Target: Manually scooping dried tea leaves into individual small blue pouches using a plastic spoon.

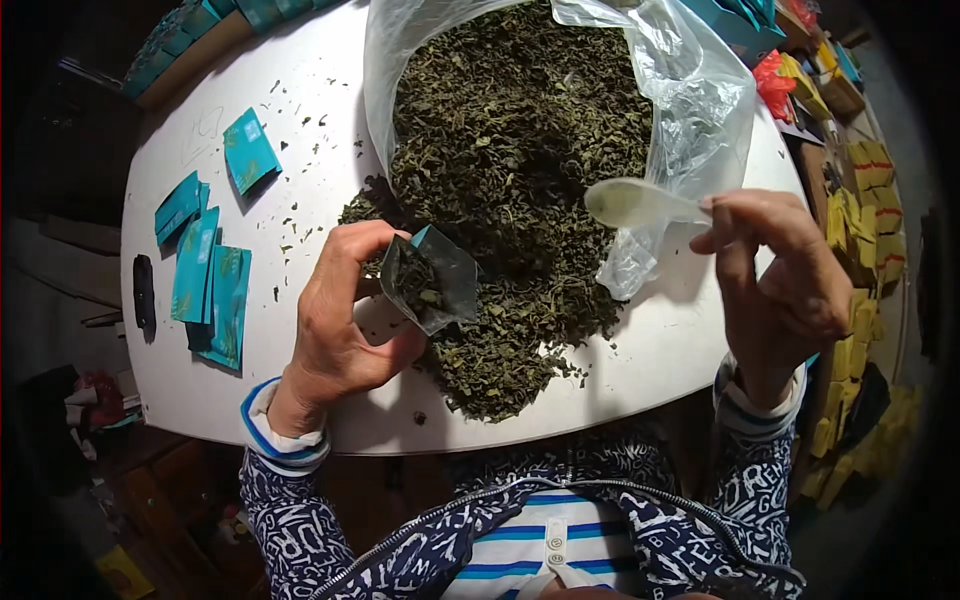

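Observation:
My left hand (349, 322) grips a small foil-lined packet (450, 281) by its side. The packet's mouth gapes upward and some dark dried leaves, probably tea, show inside it. Between the thumb and fingers of my right hand (780, 277) is the handle of a pale translucent spoon (622, 202), whose bowl points left and looks bare of leaves. Beneath and beyond both hands spreads a large heap of dried leaves (517, 150). It spills toward me from a clear plastic bag (697, 112) lying with its mouth wide apart.
Several teal packets (196, 262) lie on the left of the white table (315, 187), near a slim black object (143, 291). Boxes of teal packets (187, 60) stand at the far left edge. To the right are stacks of yellow packets (844, 360) and a red plastic bag (772, 84).

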Demonstrator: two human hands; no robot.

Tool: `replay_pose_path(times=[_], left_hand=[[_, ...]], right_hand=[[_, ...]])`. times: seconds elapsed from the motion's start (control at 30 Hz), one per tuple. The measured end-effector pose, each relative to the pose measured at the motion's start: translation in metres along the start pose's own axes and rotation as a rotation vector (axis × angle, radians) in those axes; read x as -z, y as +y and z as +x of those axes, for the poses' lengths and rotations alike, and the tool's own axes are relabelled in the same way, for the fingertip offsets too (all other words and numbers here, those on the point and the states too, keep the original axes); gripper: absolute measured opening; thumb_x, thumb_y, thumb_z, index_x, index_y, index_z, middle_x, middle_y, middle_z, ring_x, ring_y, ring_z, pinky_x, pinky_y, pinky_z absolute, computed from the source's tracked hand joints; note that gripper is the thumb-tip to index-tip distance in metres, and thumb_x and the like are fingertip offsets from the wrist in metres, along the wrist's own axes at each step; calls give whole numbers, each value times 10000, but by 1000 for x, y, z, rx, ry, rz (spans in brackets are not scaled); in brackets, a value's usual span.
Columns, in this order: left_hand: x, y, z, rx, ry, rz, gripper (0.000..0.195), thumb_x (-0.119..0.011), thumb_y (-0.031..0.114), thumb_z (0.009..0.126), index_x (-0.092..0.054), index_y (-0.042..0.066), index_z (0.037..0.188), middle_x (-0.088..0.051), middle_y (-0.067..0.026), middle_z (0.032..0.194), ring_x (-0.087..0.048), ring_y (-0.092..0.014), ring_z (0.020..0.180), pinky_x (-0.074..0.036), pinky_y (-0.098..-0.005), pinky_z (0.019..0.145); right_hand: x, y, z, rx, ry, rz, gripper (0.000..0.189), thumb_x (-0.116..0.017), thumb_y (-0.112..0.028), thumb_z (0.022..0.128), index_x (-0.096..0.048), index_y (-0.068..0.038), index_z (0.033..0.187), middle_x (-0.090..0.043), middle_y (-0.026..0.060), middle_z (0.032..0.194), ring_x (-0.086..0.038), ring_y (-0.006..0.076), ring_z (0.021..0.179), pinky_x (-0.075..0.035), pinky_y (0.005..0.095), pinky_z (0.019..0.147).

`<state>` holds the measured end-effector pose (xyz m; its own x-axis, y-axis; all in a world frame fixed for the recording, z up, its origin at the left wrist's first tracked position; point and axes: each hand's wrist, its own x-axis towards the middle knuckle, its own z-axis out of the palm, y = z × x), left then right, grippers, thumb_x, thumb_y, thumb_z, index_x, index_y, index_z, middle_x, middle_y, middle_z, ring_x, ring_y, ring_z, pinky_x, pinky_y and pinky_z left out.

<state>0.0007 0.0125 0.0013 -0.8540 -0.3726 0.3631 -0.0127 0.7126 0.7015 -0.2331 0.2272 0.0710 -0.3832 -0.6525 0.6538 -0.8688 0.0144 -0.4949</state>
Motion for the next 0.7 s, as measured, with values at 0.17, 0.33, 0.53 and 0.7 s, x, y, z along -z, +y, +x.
replay_pose_path(times=[0.17, 0.33, 0.53, 0.7], left_hand=[[-1, 3, 0, 19, 9, 0, 528, -772, 46, 701, -566, -20, 1183, -604, -152, 1156, -648, -258, 980, -511, -315, 854], [-1, 5, 0, 28, 18, 10, 496, -776, 50, 707, -581, -23, 1158, -605, -149, 1149, -648, -251, 971, -512, -314, 845], [-4, 5, 0, 25, 20, -4, 466, -779, 56, 718, -592, -26, 1137, -605, -146, 1141, -644, -247, 964, -512, -313, 839], [-3, 4, -1, 33, 16, -2, 485, -774, 49, 732, -577, -29, 1169, -604, -137, 1131, -642, -234, 966, -513, -307, 837]], right_hand=[[-2, -5, -19, -84, -140, -26, 113, -651, 106, 876, -676, 33, 958, -709, 127, 879, -688, 142, 688, -572, 237, 588], [-31, 2, -22, -74, -169, -44, 103, -701, 72, 825, -641, 5, 875, -695, 73, 771, -673, 119, 638, -538, 236, 556], [-58, 15, -31, -511, -149, 424, 48, -617, 4, 967, -631, 10, 921, -711, 74, 825, -733, 157, 754, -590, 242, 648], [-65, 20, -29, -626, -111, 563, 90, -595, -48, 1001, -631, 10, 942, -715, 79, 839, -744, 176, 778, -598, 254, 684]])
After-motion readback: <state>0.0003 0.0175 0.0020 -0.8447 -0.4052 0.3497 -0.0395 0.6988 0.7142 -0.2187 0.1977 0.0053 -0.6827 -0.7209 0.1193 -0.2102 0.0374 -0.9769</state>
